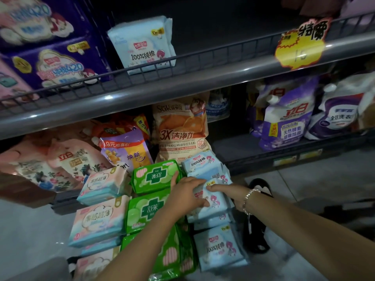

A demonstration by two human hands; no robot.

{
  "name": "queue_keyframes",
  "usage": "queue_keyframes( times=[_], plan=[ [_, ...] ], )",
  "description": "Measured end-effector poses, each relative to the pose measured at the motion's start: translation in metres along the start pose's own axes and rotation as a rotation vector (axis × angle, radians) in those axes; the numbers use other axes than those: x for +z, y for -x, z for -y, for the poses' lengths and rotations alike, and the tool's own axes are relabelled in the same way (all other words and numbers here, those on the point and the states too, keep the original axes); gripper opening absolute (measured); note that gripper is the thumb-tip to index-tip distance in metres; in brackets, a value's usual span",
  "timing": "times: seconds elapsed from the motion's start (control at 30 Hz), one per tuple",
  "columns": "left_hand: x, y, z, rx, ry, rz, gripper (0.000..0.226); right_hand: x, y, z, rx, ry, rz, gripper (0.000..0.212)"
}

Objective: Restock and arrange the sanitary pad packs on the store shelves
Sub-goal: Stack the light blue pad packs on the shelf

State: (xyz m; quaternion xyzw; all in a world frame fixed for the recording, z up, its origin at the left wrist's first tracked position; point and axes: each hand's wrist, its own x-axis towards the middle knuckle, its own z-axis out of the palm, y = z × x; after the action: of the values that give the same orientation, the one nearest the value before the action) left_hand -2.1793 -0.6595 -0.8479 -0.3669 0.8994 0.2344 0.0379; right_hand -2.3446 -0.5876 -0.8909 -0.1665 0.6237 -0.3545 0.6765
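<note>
Both hands grip one blue pack (211,197) atop the blue stack on the floor: left hand (187,194) on its left edge, right hand (229,192) at its right. Its shelf slot (223,39) lies up and ahead.

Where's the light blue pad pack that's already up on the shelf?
The light blue pad pack stands on the upper shelf, just right of the purple packs.

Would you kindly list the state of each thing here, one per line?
Left hand: gripping a light blue pack.
Right hand: holding the same pack.
Light blue pack: atop the blue floor stack, held.
Green packs: stacked on floor.
Pink packs: stacked on floor.
Shelf pack: upright, alone.
</note>
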Motion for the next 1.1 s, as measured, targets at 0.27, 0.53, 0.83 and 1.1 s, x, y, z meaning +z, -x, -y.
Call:
queue_keyframes(
  times=[0.27,0.53,0.83,1.1],
  plan=[
    [-0.033,-0.028,0.006,-0.085,0.270,-0.299,0.028,-0.051,0.015,0.048,-0.004,-0.004,-0.095,0.080],
    [-0.058,-0.092,0.007,-0.225,-0.139,0.287,0.073,-0.078,0.024,0.062,-0.076,-0.205,-0.232,0.063],
    [-0.049,-0.111,0.011,-0.213,-0.190,0.340,0.090,-0.108,0.028,0.073,-0.026,-0.199,-0.250,0.037],
    [-0.042,-0.113,0.008,-0.265,-0.005,0.498,0.065,-0.100,0.036,0.069,0.067,-0.023,-0.233,0.031]
  ],
)
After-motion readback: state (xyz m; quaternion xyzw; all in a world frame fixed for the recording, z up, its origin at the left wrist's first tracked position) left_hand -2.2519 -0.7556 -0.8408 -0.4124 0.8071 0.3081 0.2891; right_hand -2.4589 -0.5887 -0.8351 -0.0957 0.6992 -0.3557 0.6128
